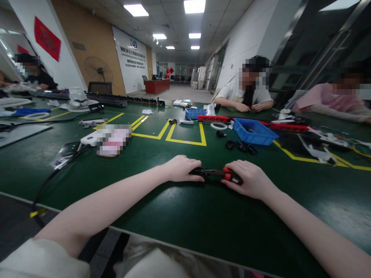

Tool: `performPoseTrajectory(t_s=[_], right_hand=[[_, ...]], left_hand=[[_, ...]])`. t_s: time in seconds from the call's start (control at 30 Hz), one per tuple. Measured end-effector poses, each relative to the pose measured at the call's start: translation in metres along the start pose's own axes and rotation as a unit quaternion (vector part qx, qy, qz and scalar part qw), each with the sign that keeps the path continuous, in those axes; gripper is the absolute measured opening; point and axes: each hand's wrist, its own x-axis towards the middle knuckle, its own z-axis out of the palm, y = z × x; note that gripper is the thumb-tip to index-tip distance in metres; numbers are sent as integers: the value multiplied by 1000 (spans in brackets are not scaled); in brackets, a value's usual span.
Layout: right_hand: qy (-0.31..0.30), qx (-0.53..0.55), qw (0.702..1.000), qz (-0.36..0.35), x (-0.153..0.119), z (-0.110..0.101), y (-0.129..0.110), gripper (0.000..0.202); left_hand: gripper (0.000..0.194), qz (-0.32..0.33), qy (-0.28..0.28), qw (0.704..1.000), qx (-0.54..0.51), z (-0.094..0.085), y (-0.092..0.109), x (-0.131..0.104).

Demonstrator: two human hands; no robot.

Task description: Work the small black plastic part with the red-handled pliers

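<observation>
My right hand (251, 178) is wrapped round the red and black handles of a pair of pliers (232, 177), low over the green table. The dark metal jaws point left, toward my left hand (183, 169). Between its thumb and fingers, my left hand pinches a small black part (203, 173). The jaws reach this part and seem to touch it; whether they grip it I cannot tell. What kind of part it is does not show, as my fingers cover some of it.
A blue bin (255, 135) stands ahead to the right, with black pieces (240, 146) in front. To the left lie a phone (114, 141) and a cabled device (68, 150). Yellow tape (185, 142) marks the green table (162, 216). Other people sit across and at the sides.
</observation>
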Motion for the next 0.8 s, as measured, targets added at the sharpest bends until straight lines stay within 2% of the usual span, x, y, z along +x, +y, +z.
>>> performPoseTrajectory(t_s=[0.8], right_hand=[[4,-1,1000,15,0,-3,-2,31]], left_hand=[[40,-5,-9,1000,3,-3,4,0]])
